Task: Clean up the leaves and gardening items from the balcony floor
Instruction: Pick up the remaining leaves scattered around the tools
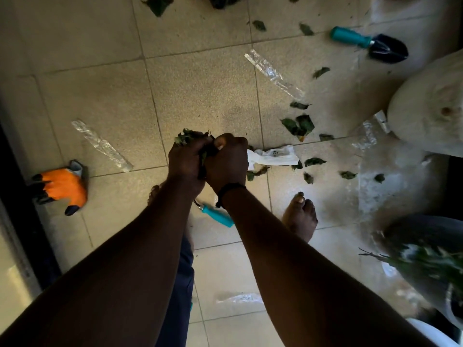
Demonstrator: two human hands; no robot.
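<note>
So the person's got both hands pushed together over the tiled floor, left hand and right hand curled around one wad of leaves, which pokes out the top of the left fist. Looks like they're squashing it down into a tight clump so nothing drops on the way to wherever it's going.

Plenty still to pick up. Just right of the hands, nearly touching the right one, there's a crumpled white bag, with loose leaves scattered beyond it and further out. Well off to the far right lies a trowel with a teal handle. A second teal-handled tool sits below the wrists, its business end hidden by the arms. Way out left is an orange gardening glove, and between it and the hands a strip of clear plastic; another strip sits up and to the right.

Floor is beige speckled tile, pretty dim, with a wet-looking patch on the right side. Bare foot by the right forearm, and a potted plant at the lower right.
</note>
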